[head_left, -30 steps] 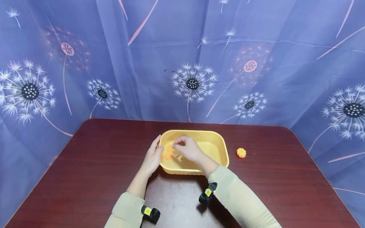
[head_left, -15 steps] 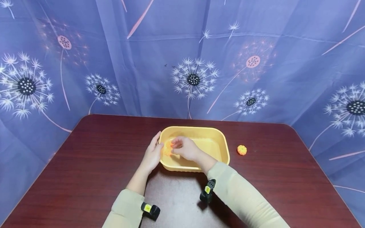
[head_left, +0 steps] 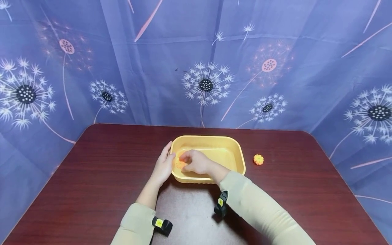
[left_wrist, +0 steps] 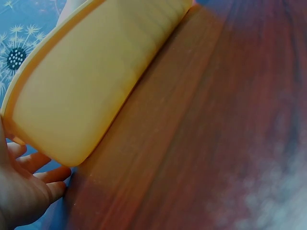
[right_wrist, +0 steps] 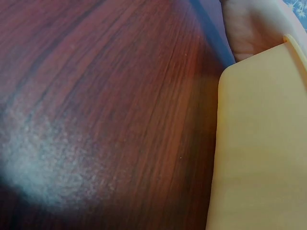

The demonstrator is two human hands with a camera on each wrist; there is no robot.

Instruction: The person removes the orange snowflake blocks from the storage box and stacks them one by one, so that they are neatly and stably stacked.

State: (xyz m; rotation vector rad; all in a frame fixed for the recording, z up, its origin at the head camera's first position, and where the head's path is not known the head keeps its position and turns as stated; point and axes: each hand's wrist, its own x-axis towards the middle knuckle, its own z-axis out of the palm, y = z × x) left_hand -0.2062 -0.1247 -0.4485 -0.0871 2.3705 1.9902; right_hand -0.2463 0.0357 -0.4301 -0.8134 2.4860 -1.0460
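Note:
A yellow rectangular plastic basin [head_left: 214, 181] stands on the table. My left hand [head_left: 163, 167] grips its left end, thumb over the rim and fingers along the outer wall; the left wrist view shows these fingers [left_wrist: 53, 178] bent by the corner. Inside the basin, my right hand [head_left: 197, 162] is lowered toward the left end, thumb and fingers parted around an orange flower-shaped piece [head_left: 180, 164]. That piece is partly covered by the fingers. In the right wrist view the basin's outer wall [right_wrist: 264, 134] hides the right fingers, and the left palm [right_wrist: 252, 28] appears beyond it.
To the right of the basin lies a round orange-yellow flower-shaped piece [head_left: 258, 159] on the dark red wooden table [head_left: 101, 163]. A blue curtain [head_left: 159, 85] with dandelion prints hangs behind the table. Black cameras are strapped on both wrists.
My right hand has moved down onto the orange piece in the basin, and its pinched fingertips have spread apart. The left hand keeps its grip on the basin.

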